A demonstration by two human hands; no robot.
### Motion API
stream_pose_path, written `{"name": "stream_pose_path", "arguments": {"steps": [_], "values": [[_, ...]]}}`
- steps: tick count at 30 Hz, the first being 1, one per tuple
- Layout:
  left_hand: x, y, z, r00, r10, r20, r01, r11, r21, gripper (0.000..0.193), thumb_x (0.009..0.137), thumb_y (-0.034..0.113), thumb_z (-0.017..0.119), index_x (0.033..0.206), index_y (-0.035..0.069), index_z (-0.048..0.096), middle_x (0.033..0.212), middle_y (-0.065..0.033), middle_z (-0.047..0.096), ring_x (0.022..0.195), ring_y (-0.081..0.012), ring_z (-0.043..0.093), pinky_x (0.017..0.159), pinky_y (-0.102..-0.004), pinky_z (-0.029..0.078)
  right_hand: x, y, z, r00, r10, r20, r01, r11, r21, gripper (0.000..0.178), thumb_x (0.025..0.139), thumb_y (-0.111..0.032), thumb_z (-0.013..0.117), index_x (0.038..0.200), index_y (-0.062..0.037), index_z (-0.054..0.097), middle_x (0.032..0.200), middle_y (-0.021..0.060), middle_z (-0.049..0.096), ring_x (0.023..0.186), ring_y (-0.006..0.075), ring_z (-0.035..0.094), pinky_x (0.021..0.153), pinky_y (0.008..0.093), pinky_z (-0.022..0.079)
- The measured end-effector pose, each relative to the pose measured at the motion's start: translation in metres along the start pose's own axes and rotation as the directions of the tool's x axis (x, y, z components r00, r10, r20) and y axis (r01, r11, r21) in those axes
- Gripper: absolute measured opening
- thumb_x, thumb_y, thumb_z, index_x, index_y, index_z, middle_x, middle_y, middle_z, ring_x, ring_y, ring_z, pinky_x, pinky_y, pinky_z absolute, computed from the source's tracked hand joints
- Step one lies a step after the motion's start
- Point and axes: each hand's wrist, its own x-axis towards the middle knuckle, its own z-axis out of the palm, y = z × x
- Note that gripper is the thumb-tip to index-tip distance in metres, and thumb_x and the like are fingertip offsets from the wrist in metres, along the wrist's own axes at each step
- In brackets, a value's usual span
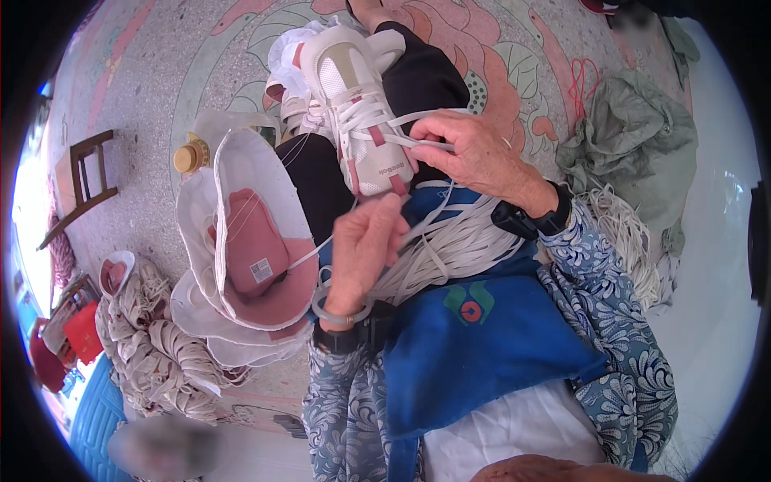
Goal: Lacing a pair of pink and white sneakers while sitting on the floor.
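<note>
A white and pink sneaker upper (365, 120) lies across my lap, partly laced with flat white laces. My right hand (474, 157) pinches a white shoelace (426, 145) beside its eyelets, and another strand runs over the fingers. At the upper's pink end tab, my left hand (368, 249) has its fingers curled together. Laces pass on both sides of this hand; what its fingertips grip is hidden. Beneath both hands, a thick bundle of loose white laces (458, 245) rests on my blue apron (482, 337).
Stacked white and pink shoe uppers (261, 241) stand at my left, beside a yellow-capped container (191, 155). Farther left are a pile of laced uppers (152, 345) and a small wooden stool (87, 181). A grey-green cloth sack (634, 145) and more laces (618, 233) lie right.
</note>
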Motion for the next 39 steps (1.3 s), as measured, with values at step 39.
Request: {"name": "stream_pose_path", "arguments": {"steps": [39], "values": [[0.039,0.052,-0.020,0.447,0.854,0.266,-0.419,-0.063,0.906,0.011,0.081,-0.001,0.058,0.090,0.004,0.054,0.089,-0.0067,0.055,0.053,-0.0107,0.049,0.049,-0.0238,0.041,0.002,0.003,0.003,0.968,-0.046,-0.246,0.074,0.992,0.105,0.014,0.083,-0.011,0.062,0.093,-0.0013,0.062,0.082,0.0115,0.058,0.074,0.0294,0.060,0.066,0.0370,0.048]]}}
